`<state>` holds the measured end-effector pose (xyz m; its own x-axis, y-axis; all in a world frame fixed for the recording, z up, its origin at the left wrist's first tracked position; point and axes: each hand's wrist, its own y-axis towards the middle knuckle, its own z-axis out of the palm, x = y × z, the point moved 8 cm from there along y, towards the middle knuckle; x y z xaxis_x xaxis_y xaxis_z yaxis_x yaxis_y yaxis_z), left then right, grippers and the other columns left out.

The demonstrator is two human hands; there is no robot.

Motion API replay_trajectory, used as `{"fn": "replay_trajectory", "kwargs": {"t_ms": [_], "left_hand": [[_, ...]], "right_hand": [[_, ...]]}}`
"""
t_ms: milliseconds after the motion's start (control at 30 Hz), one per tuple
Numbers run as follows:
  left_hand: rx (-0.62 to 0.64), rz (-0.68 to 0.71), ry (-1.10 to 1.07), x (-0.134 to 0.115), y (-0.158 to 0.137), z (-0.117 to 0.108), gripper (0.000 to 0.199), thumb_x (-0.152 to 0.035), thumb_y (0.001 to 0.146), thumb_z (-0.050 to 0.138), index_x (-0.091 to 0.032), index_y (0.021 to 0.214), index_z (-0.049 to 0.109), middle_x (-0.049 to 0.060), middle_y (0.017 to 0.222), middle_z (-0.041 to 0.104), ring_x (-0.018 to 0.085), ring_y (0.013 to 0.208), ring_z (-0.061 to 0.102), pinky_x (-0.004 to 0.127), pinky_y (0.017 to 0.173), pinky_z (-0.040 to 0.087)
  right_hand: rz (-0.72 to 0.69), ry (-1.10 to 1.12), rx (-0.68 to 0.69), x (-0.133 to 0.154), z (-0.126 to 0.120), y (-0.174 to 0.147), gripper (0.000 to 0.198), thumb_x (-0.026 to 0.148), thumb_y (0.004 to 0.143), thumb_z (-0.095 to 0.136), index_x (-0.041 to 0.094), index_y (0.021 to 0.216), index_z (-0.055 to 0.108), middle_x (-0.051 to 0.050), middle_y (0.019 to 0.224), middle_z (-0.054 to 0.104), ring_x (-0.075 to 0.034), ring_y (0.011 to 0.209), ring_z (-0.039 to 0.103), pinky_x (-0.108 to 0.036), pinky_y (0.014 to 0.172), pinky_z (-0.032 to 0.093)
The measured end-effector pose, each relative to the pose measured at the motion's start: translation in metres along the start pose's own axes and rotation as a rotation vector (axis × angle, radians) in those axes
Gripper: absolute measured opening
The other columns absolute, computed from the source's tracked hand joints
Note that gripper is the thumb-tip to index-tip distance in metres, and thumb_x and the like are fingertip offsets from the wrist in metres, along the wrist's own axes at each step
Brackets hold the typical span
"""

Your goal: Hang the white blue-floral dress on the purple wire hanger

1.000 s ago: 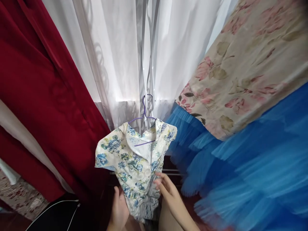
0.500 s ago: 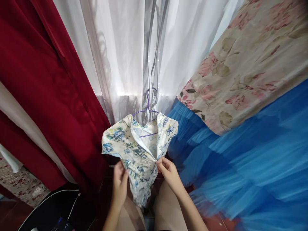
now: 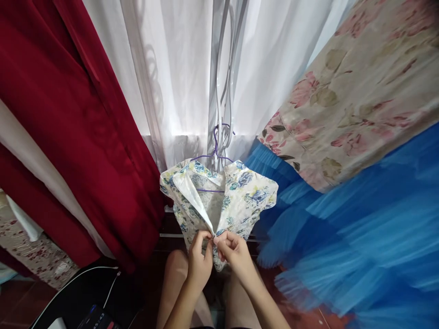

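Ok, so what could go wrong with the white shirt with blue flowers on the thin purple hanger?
The left hand and right hand pinch the white cloth shirt with blue flowers at its front, so a hard pull might strain the fabric there. Its neck is wide open, so a tug could perhaps slide it off the thin purple hanger. One sleeve overlaps the ruffled blue tulle in this view; if they touch, which I can't tell, it might snag.

Pale digits read on the screen of a dark device [image 3: 99,317], lower left, cut off by the bottom edge: apparently "45:43", slanting upward to the right. Characters small and soft; reading uncertain, any preceding figure indistinct.
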<state>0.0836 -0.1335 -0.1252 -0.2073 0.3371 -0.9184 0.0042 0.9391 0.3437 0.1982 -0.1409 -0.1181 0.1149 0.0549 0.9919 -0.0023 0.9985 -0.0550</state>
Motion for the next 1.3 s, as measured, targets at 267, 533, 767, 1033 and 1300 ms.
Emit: {"fn": "replay_trajectory", "kwargs": {"t_ms": [267,533,767,1033,1300], "left_hand": [[0.1,-0.006,0.043,0.007,0.007,0.016,0.01,-0.028,0.095,0.048,-0.022,0.093,0.056,0.006,0.091,0.064,0.021,0.088,0.062,0.032,0.081,0.047],[0.178,0.049,0.065,0.011,-0.003,0.052,0.009,-0.026,0.096,0.045,-0.022,0.096,0.053,0.009,0.093,0.063,0.023,0.089,0.062,0.035,0.081,0.048],[0.195,0.062,0.0,-0.01,0.01,0.047,0.013,-0.026,0.096,0.047,-0.022,0.099,0.059,0.009,0.096,0.066,0.024,0.094,0.063,0.037,0.086,0.049],[0.077,0.539,0.221,-0.15,0.12,-0.007,0.024,-0.026,0.1,0.045,-0.022,0.119,0.058,0.005,0.094,0.066,0.018,0.09,0.062,0.032,0.086,0.047],[-0.297,0.591,0.248,-0.182,0.138,-0.044,0.017,-0.024,0.097,0.049,-0.019,0.089,0.063,0.002,0.075,0.065,0.015,0.075,0.06,0.027,0.075,0.045]], "right_hand": [[0.036,0.159,-0.062,0.042,-0.022,0.041,0.037,0.044,0.073,0.076,0.019,0.056,0.055,0.004,0.044,0.051,-0.008,0.038,0.035,-0.024,0.04,0.021],[-0.227,0.224,-0.093,0.166,-0.029,0.098,0.028,0.037,0.066,0.081,0.014,0.07,0.066,0.007,0.045,0.046,-0.005,0.039,0.036,-0.019,0.036,0.023],[-0.259,0.192,-0.11,0.159,-0.036,0.076,0.021,0.033,0.075,0.074,0.017,0.07,0.063,0.007,0.046,0.048,-0.006,0.04,0.039,-0.02,0.039,0.027],[-0.361,0.113,-0.023,0.158,-0.028,0.06,0.027,0.036,0.086,0.066,0.02,0.069,0.054,0.007,0.044,0.047,-0.007,0.039,0.036,-0.022,0.042,0.025],[-0.413,0.006,-0.068,0.129,-0.037,0.083,0.035,0.047,0.082,0.069,0.021,0.07,0.05,0.011,0.045,0.033,-0.007,0.041,0.021,-0.023,0.044,0.014]]}}
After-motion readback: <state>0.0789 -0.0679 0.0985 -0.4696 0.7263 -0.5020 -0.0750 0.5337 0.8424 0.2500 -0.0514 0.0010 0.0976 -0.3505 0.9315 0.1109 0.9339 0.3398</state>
